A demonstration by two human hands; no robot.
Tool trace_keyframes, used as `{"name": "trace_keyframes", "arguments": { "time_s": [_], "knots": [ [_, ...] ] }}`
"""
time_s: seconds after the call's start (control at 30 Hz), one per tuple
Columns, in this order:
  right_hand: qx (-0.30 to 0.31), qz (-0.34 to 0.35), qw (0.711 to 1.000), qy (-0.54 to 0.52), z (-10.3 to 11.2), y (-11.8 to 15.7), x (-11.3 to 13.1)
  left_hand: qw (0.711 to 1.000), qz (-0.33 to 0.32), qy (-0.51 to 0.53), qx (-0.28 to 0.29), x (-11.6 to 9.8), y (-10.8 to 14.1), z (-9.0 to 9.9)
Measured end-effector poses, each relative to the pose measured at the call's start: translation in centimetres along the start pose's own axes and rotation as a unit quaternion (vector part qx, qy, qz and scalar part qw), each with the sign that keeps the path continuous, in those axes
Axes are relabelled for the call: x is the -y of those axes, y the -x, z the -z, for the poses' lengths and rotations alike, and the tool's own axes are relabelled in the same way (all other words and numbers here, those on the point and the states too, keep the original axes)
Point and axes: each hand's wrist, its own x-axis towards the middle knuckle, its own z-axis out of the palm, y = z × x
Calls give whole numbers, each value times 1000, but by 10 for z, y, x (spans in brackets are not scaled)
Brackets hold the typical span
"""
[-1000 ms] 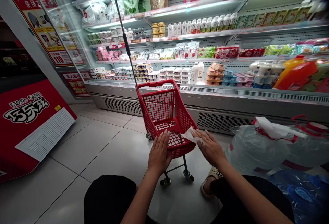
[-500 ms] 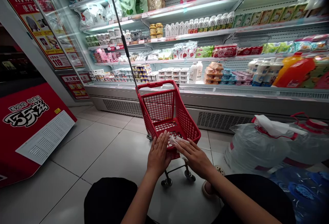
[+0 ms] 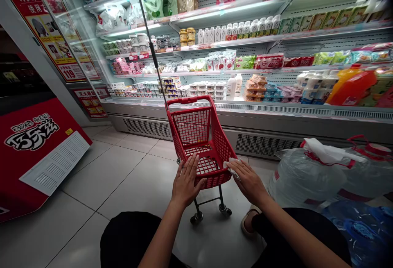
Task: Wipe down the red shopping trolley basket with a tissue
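A small red shopping cart (image 3: pixel 196 128) stands on the tiled floor between my knees and the fridge. My left hand (image 3: pixel 186 182) is at the near left corner of its basket, fingers spread, holding nothing. At the near right corner, my right hand (image 3: pixel 247 178) has a white cloth or tissue (image 3: pixel 231 167) under its fingers, pressed against the rim. The basket holds nothing that shows. A thin black pole (image 3: pixel 153 53) rises from the cart's left side near the handle.
An open fridge shelf (image 3: pixel 270 114) with dairy goods runs behind the cart. Large wrapped water bottles (image 3: pixel 310 173) and blue-tinted bottles (image 3: pixel 359 227) stand at the right. A red freezer (image 3: pixel 39 149) is at the left.
My right hand has moved right with the white cloth, from the middle of the near rim to the right corner. My left hand has shifted slightly left, its thumb now spread. The cart has turned slightly.
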Motion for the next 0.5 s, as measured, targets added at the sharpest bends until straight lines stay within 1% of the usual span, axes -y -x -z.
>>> {"name": "trace_keyframes", "arguments": {
  "time_s": [0.1,0.2,0.27,0.33,0.4,0.5],
  "knots": [
    [4,12,1000,-1,1,1,23,1000,27,-9,-9,16,4,1],
    [13,39,999,-7,0,0,48,996,81,-22,-21,34,9,1],
    [21,68,997,-18,0,-3,65,993,112,-32,-33,40,10,1],
    [38,110,993,-37,-1,-7,80,991,123,-37,-44,39,9,1],
    [56,154,985,-53,-1,-12,91,992,115,-32,-48,29,7,0],
    [71,204,974,-63,1,-22,95,994,97,-10,-43,11,7,-4]
  ]
}}
